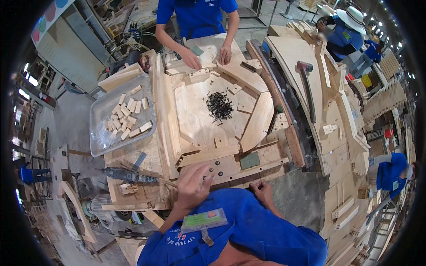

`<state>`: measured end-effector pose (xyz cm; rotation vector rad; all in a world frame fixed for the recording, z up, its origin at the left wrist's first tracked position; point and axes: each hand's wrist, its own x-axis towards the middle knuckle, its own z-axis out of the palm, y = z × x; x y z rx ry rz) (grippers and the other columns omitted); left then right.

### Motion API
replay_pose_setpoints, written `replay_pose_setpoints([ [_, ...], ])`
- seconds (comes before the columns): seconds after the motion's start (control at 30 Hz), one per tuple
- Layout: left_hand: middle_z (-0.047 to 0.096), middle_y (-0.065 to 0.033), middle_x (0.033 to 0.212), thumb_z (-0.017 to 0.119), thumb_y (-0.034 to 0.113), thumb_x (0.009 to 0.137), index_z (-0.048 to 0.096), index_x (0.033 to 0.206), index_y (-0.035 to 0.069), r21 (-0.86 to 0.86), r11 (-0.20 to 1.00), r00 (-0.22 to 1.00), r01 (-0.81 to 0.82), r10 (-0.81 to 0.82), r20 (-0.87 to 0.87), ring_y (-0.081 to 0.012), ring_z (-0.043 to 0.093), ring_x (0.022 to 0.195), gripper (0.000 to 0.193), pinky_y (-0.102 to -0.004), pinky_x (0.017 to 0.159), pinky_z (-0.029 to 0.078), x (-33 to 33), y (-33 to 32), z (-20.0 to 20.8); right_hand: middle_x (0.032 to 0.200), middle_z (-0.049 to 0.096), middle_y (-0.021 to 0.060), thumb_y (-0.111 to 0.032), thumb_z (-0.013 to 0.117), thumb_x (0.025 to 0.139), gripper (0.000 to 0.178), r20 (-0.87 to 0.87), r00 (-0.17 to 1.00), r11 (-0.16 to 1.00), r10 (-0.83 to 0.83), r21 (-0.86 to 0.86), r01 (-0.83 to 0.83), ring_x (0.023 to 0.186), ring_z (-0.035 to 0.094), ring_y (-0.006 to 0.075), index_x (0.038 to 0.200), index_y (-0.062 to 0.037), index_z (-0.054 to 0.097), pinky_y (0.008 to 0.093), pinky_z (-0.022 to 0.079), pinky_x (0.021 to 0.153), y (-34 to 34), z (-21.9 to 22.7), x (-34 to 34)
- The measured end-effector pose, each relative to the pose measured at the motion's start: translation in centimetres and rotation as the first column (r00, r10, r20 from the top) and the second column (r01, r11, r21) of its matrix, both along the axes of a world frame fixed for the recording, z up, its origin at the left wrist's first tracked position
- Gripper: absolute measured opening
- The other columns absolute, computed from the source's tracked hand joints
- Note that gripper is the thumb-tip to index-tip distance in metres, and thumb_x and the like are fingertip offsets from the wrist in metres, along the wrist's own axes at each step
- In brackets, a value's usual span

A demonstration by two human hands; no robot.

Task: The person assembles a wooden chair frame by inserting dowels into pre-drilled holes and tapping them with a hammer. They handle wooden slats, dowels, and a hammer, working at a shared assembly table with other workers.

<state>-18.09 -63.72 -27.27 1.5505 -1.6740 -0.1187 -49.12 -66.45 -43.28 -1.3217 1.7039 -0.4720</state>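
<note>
My left hand point(194, 182) is over the near edge of a wooden jig, with its fingers apart, slightly bent and nothing seen in them. Next to its fingertips are several dark round bolt heads point(217, 169) in a pale board. My right hand point(262, 193) hangs close to my body, just off the jig's near edge. Its fingers are curled, and what they hold, if anything, is hidden. Within the jig, curved wooden pieces point(258, 122) form a ring round a board point(193, 106). A heap of black screws point(219, 106) lies on that board.
A clear plastic tray point(98, 142) of small wooden blocks stands at left. Near it lie a power drill point(128, 175) and a thin metal strip point(139, 161). Across the jig, a co-worker's hands point(191, 59) touch wooden parts. At right, a hammer point(306, 88) rests on a panel.
</note>
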Motion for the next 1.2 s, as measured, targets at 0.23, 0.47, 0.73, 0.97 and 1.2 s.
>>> replay_pose_setpoints([
  [0.23,0.078,-0.0156,0.103,0.070,0.002,0.095,0.076,0.104,-0.002,-0.305,0.867,0.907,-0.394,0.421,0.025,-0.0308,0.074,0.090,0.011,-0.0387,0.081,0.059,4.8,3.1,7.9,0.074,0.069,0.0062,-0.028,0.088,0.086,0.035,0.092,0.995,0.999,-0.049,0.013,0.048,0.068,0.059,0.0130,0.078,-0.0027,0.065,0.0335,0.051,0.064,0.0,-1.1,-0.4],
  [0.47,0.076,-0.0147,0.094,0.071,0.010,0.101,0.077,0.107,-0.001,-0.244,0.706,0.726,-0.665,0.687,0.007,-0.0278,0.072,0.080,0.013,-0.0369,0.071,0.055,8.9,5.6,7.6,0.072,0.067,0.0058,-0.027,0.087,0.087,0.034,0.090,0.996,1.000,-0.018,0.001,0.018,0.067,0.059,0.0126,0.078,-0.0042,0.063,0.0338,0.051,0.064,0.0,-1.4,-0.2],
  [0.73,0.076,-0.0118,0.087,0.067,0.015,0.106,0.077,0.112,-0.003,-0.129,0.646,0.645,-0.752,0.762,0.057,-0.0165,0.070,0.075,0.021,-0.0297,0.071,0.055,10.6,8.1,5.9,0.073,0.067,0.0059,-0.024,0.087,0.088,0.033,0.075,0.996,0.999,-0.044,0.028,0.042,0.067,0.058,0.0127,0.079,-0.0040,0.063,0.0335,0.050,0.063,0.2,-1.7,-0.2],
  [0.97,0.076,-0.0087,0.087,0.066,0.019,0.108,0.077,0.114,-0.004,-0.096,0.609,0.617,-0.787,0.778,-0.120,-0.0136,0.069,0.073,0.026,-0.0278,0.068,0.056,11.1,9.1,3.9,0.070,0.065,0.0057,-0.023,0.085,0.088,0.032,0.080,0.992,0.990,-0.102,0.109,0.093,0.065,0.058,0.0138,0.078,-0.0026,0.063,0.0337,0.050,0.064,0.0,-1.1,0.1],
  [1.2,0.073,-0.0079,0.083,0.066,0.022,0.109,0.078,0.111,-0.003,-0.109,0.525,0.534,-0.844,0.840,-0.092,-0.0121,0.067,0.071,0.028,-0.0273,0.066,0.054,10.9,10.2,4.2,0.072,0.066,0.0056,-0.023,0.085,0.088,0.032,0.064,0.996,0.996,-0.065,0.058,0.061,0.067,0.058,0.0138,0.077,-0.0035,0.062,0.0357,0.052,0.065,0.0,-1.1,0.0],
])
